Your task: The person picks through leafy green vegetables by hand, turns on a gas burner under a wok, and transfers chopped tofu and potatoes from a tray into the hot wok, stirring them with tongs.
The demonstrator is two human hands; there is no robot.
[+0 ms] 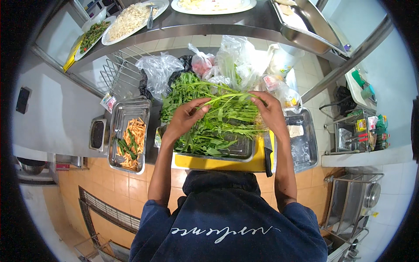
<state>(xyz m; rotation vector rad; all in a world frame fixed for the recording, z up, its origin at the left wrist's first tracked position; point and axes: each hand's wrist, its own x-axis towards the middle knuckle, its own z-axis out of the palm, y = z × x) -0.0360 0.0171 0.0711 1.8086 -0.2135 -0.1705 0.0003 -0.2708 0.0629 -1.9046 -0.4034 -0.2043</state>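
Observation:
A few long green stems of water spinach [229, 100] stretch between my two hands. My left hand [188, 117] has thumb and fingers closed at their leafy left end, and my right hand [267, 109] pinches them at the right. Below lies a big heap of leafy water spinach [196, 139], partly over a metal tray [240, 150]. That tray rests on a yellow cutting board [209, 163]. Next to my right forearm a knife with a black handle [267, 162] lies on the board's right end.
To the left stands a metal tray [114, 144] with orange strips and green pieces. Another metal tray [310, 148], holding a pale block, is at the right. Plastic bags [235, 56] crowd behind the greens. Overhead runs a steel shelf [196, 26] carrying plates of food.

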